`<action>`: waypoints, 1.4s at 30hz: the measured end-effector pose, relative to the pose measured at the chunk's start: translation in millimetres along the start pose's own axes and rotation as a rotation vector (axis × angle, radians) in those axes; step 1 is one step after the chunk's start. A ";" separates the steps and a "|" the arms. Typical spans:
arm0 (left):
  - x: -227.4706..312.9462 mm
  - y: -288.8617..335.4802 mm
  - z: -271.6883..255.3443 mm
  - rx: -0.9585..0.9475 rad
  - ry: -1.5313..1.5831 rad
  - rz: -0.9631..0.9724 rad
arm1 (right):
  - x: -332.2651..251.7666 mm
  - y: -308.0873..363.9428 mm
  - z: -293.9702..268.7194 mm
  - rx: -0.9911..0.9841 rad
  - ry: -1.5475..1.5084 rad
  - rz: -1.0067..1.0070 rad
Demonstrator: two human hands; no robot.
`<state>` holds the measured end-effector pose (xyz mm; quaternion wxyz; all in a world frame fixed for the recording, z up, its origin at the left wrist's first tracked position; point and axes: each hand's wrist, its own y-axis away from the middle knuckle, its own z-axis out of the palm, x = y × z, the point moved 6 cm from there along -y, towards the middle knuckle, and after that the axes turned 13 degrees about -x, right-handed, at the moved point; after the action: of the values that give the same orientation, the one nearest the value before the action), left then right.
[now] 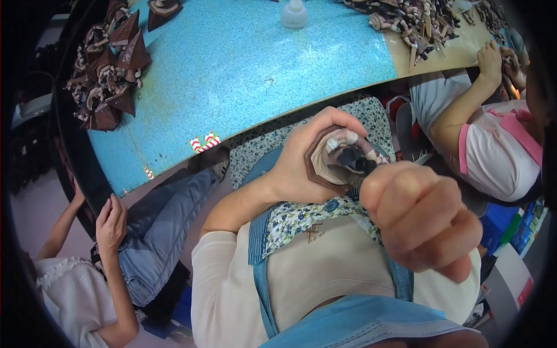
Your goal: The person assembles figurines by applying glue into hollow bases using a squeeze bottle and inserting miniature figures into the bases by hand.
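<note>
In front of my chest, my left hand (296, 162) is closed around a small figurine-like piece (325, 165). It has a brown angular base, a beige rounded layer, and pinkish, white and dark grey parts in its middle. My right hand (418, 214), nearer the camera, is a closed fist beside the piece. Its fingertips are at the dark parts along the piece's right side. What the right fist holds, if anything, is hidden by the fingers.
A blue-topped table (243, 75) lies ahead, with a white squeeze bottle (294, 14) at its far side. Brown pointed pieces (110, 69) are heaped at left, and a pile of similar figures (418, 26) lies at far right. Co-workers sit on both sides.
</note>
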<state>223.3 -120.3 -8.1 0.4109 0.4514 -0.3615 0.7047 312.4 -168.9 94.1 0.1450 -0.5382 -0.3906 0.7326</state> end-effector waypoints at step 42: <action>5.4 8.5 -11.7 0.092 -0.040 -0.033 | 9.0 -2.2 4.0 -0.010 -0.033 -0.078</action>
<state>210.3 -112.0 -8.1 0.3938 0.4897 -0.3295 0.7046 305.0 -163.4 90.1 0.1644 -0.5112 -0.4172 0.7332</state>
